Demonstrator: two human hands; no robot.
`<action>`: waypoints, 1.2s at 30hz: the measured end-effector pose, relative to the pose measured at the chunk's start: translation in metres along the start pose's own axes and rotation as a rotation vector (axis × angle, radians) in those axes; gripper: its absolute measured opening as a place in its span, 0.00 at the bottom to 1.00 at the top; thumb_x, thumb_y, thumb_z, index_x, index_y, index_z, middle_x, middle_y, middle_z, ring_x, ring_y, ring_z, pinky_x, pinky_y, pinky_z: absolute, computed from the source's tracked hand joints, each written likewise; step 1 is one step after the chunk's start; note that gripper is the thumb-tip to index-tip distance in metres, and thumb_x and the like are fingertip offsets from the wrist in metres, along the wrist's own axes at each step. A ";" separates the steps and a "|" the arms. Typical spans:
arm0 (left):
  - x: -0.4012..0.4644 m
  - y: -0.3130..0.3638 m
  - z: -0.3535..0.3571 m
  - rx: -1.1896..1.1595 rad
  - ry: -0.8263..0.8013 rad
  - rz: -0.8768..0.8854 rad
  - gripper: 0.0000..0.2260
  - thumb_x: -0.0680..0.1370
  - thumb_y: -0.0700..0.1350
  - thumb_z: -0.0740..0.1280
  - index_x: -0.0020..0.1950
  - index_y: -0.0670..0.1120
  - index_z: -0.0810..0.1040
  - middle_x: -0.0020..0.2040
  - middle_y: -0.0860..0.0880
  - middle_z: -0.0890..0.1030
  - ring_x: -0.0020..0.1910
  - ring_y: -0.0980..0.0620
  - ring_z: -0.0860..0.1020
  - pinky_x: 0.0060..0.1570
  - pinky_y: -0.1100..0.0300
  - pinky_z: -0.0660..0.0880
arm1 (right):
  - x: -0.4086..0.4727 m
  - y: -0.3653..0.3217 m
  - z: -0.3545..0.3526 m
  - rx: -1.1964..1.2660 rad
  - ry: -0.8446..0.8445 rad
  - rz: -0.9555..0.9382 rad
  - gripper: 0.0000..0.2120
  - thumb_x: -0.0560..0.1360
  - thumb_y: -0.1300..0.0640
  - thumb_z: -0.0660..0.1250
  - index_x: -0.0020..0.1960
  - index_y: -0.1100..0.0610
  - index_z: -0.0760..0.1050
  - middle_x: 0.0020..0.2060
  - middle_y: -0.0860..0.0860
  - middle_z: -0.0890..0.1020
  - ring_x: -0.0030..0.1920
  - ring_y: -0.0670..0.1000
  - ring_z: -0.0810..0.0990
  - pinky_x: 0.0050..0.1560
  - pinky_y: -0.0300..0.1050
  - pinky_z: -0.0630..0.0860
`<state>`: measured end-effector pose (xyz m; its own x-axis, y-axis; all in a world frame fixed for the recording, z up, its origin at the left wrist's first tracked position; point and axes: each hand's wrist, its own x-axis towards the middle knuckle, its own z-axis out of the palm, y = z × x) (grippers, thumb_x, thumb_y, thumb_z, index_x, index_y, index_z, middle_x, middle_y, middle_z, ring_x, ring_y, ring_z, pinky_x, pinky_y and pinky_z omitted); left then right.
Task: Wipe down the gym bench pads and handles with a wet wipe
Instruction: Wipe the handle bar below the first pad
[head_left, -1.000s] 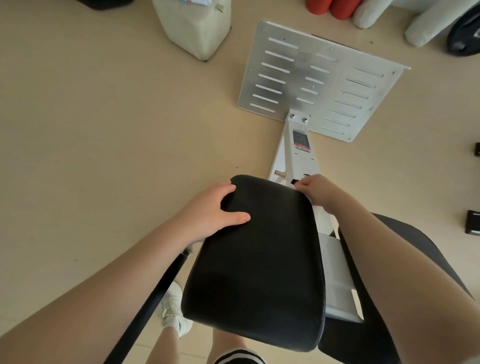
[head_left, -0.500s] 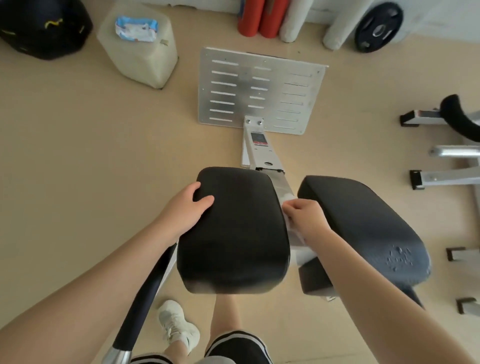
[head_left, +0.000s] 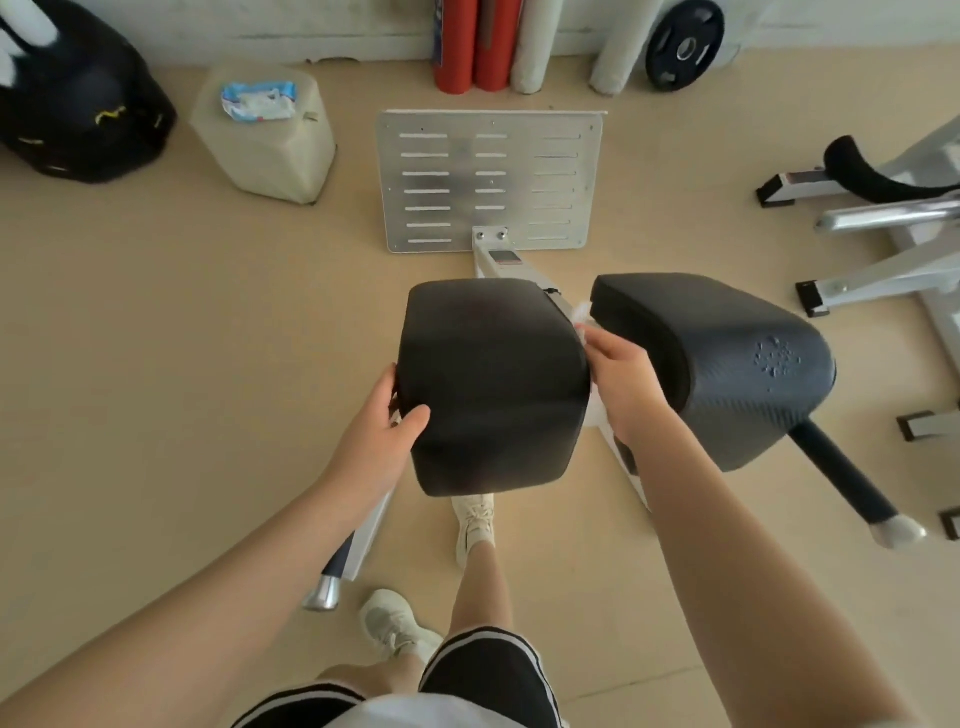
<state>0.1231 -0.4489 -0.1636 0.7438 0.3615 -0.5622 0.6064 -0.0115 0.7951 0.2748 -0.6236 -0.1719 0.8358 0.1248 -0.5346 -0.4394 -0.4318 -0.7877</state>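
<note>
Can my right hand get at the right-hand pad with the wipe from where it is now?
Probably yes: the right hand holds the wipe in the gap beside the right pad, with nothing between them.

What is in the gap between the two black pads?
In the head view, the right hand with a white wet wipe sits between the left pad and right pad, over the white frame.

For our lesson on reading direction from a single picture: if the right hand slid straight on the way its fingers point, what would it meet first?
The right hand points up the gap between the two black pads. Beyond the white wipe at its fingertips, the white frame post probably comes first, then the slotted metal footplate; depth is unclear.
</note>
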 end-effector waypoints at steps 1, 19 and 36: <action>-0.004 -0.004 0.001 0.005 -0.009 0.008 0.23 0.80 0.45 0.59 0.74 0.55 0.57 0.70 0.56 0.67 0.70 0.54 0.65 0.65 0.55 0.64 | -0.003 0.001 -0.002 -0.023 0.002 -0.017 0.13 0.79 0.61 0.59 0.61 0.56 0.76 0.50 0.47 0.80 0.49 0.46 0.77 0.47 0.34 0.73; -0.031 -0.018 0.027 -0.232 -0.028 -0.094 0.27 0.79 0.38 0.55 0.73 0.61 0.55 0.56 0.68 0.68 0.61 0.64 0.64 0.64 0.61 0.59 | -0.039 0.053 0.003 0.132 0.239 -0.137 0.13 0.77 0.62 0.62 0.61 0.57 0.77 0.53 0.48 0.80 0.54 0.44 0.76 0.60 0.37 0.70; -0.024 -0.043 0.046 -0.380 0.233 -0.148 0.26 0.79 0.37 0.54 0.72 0.60 0.60 0.71 0.56 0.66 0.69 0.56 0.66 0.64 0.59 0.66 | -0.032 0.129 0.010 0.257 0.170 0.349 0.11 0.77 0.63 0.63 0.55 0.54 0.80 0.50 0.47 0.81 0.54 0.53 0.77 0.49 0.41 0.72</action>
<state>0.0926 -0.5003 -0.1948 0.5478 0.5335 -0.6444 0.5229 0.3829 0.7615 0.1882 -0.6745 -0.2592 0.6558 -0.1461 -0.7406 -0.7536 -0.1837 -0.6311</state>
